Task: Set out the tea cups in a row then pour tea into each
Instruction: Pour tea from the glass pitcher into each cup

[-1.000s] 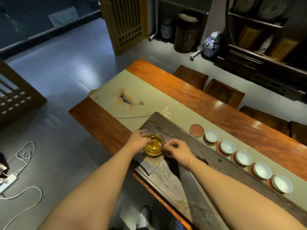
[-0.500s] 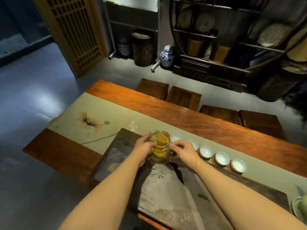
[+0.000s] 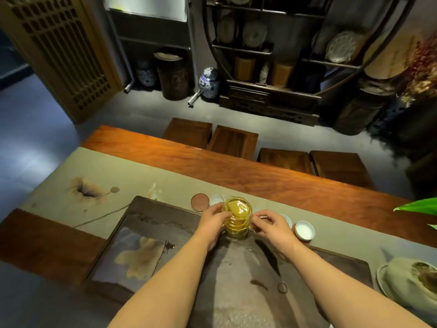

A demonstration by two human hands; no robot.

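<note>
A glass pitcher [image 3: 237, 216] of amber tea is lifted above the far edge of the dark stone tea tray [image 3: 151, 223]. My left hand [image 3: 211, 224] grips its left side. My right hand [image 3: 269, 227] holds its right side with pinched fingers. Behind them a row of white tea cups on reddish coasters runs along the beige runner [image 3: 99, 166]. The pitcher and my hands hide most of the row. One white cup [image 3: 304, 230] shows at the right, another cup's rim [image 3: 214, 200] shows left of the pitcher. An empty reddish coaster [image 3: 200, 201] lies at the row's left end.
A cloth-covered bowl [image 3: 409, 278] sits at the right edge of the tray. A green leaf [image 3: 418, 207] pokes in from the right. Wooden stools [image 3: 233, 140] stand beyond the long wooden table [image 3: 260, 176]. Shelves and jars line the far wall.
The pitcher has risen off the tray and moved toward the cup row, held in both hands. The view has swung right and up.
</note>
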